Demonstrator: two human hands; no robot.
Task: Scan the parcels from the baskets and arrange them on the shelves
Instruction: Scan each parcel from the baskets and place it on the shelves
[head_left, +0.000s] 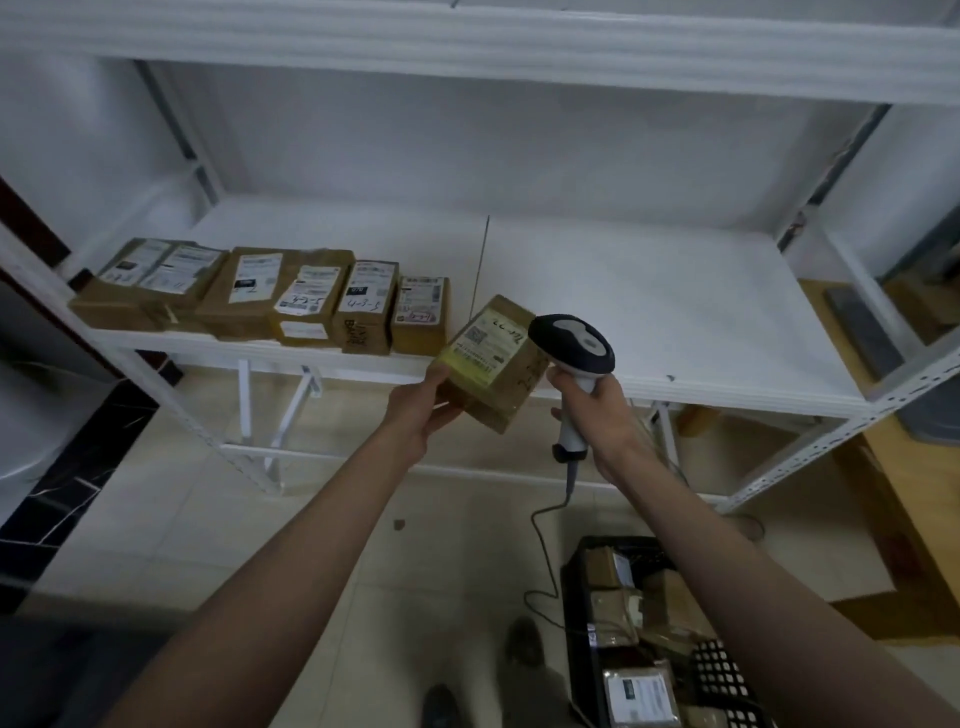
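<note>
1. Just in front of the white metal shelf (675, 332), the left hand (423, 410) is gripping a small brown cardboard parcel (493, 364) by its lower corner, tilting the pale label up, probably so it can be read.
2. The right hand (597, 410) is clasping the handle of a white-and-dark corded barcode scanner (571, 345), its head hanging just beside that label.
3. A row of scanned-looking brown parcels (260, 296) is sitting along the shelf's left, and the held one likely belongs in the bare space to their right.
4. More parcels are waiting in the black plastic basket (576, 597) on the floor.
</note>
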